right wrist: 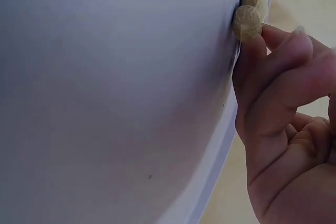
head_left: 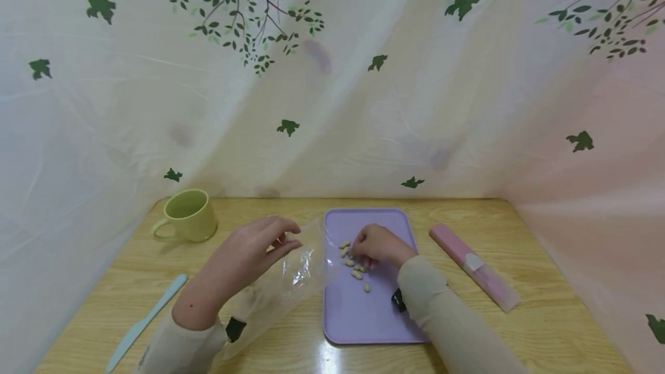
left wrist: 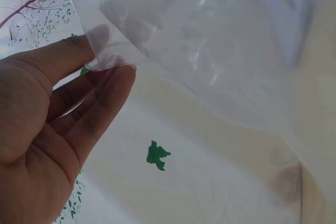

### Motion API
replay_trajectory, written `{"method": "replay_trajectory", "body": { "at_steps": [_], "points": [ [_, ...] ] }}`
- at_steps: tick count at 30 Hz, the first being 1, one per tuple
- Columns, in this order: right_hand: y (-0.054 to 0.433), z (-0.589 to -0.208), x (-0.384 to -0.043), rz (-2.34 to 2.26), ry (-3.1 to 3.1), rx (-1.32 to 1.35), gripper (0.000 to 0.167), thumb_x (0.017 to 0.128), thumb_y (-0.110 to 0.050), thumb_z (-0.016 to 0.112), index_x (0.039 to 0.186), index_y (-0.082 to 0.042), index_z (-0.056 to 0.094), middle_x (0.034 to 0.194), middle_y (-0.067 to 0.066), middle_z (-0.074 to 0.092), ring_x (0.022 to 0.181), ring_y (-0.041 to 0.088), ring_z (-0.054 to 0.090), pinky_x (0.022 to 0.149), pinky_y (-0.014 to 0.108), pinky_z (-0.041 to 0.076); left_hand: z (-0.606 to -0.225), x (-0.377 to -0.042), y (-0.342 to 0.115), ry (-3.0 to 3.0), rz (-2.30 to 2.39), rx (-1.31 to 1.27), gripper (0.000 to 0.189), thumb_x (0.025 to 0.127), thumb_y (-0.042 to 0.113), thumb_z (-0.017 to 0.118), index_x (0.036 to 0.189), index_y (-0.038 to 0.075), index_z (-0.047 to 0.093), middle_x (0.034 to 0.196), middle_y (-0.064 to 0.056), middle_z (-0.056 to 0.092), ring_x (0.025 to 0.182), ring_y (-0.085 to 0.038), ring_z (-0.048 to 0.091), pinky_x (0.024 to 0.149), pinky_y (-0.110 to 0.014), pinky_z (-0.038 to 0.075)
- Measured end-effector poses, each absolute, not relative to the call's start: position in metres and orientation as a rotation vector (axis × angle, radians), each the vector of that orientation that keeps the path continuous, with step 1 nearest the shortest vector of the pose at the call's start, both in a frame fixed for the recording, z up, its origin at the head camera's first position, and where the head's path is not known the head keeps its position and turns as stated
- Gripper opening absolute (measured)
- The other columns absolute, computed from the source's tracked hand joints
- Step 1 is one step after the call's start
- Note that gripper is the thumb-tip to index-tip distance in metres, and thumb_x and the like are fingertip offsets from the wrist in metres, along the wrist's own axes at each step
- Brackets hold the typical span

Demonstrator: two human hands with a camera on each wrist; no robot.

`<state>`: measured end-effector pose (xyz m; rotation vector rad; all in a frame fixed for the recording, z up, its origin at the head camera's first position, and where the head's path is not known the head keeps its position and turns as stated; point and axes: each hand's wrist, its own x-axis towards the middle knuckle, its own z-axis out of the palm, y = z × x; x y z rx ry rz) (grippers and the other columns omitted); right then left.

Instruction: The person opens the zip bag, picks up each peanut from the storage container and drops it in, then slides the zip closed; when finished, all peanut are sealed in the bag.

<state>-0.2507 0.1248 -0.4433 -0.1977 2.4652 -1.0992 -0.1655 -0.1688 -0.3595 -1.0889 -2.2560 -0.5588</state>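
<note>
Plastic bag (head_left: 305,267) in left hand (head_left: 251,250)

1. The left sleeve (head_left: 179,348) was pale beige, its cuff stopping short of the bare left hand (head_left: 257,247).
2. Small dark marking (head_left: 144,355) ran along it.
3. A squarish black piece (head_left: 235,329) sat beside that cuff.
4. The right sleeve (head_left: 457,322), also beige, had a creased cuff.
5. Another black piece (head_left: 398,300) showed beside it.
6. The right hand (head_left: 378,245) was bare.
</note>
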Motion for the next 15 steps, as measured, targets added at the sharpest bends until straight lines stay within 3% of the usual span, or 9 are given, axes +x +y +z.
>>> {"method": "replay_trajectory", "body": {
  "at_steps": [8, 15],
  "points": [
    [0.1197, -0.4437, -0.2523, -1.113, 2.424, -0.227, 0.010, 0.093, -0.010, 0.074, 0.084, -0.006, 0.074, 0.058, 0.000, 0.062, 0.047, 0.008, 0.056, 0.048, 0.020, 0.051, -0.3595, -0.1657, -0.1681, -2.263, -0.555, -1.092, 0.030, 0.086, 0.010, 0.088, 0.112, 0.009, 0.072, 0.098, 0.000, 0.078, 0.080, -0.008, 0.073, 0.069, -0.023, 0.062],
    [0.1202, -0.4424, -0.2517, -1.144, 2.415, -0.206, 0.009, 0.093, -0.010, 0.075, 0.085, -0.007, 0.074, 0.062, 0.002, 0.066, 0.048, 0.010, 0.059, 0.050, 0.023, 0.055, -0.3593, -0.1664, -0.1675, -2.252, -0.562, -1.101, 0.030, 0.086, 0.009, 0.088, 0.111, 0.009, 0.071, 0.098, 0.000, 0.079, 0.079, -0.008, 0.073, 0.069, -0.022, 0.062]
  ]
}}
